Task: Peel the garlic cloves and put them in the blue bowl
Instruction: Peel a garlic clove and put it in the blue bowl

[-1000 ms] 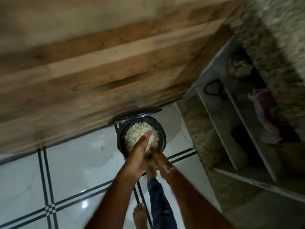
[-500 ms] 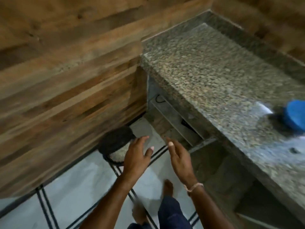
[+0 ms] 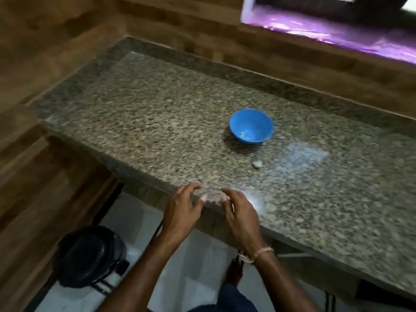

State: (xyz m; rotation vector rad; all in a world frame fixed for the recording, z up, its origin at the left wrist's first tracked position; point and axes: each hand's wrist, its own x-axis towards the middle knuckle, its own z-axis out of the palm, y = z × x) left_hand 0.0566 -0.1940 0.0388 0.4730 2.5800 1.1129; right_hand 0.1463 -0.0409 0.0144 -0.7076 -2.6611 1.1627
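While left hand and right hand hang palm-down, fingers loosely spread

A home kitchen: speckled granite counter, wood-look wall tiles, tiled floor.

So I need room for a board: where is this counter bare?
Bare: the granite counter left of the blue bowl, back to the wooden wall, and the patch right of the bowl. Crowded: a small pale piece before the bowl; left hand and right hand at the near edge.
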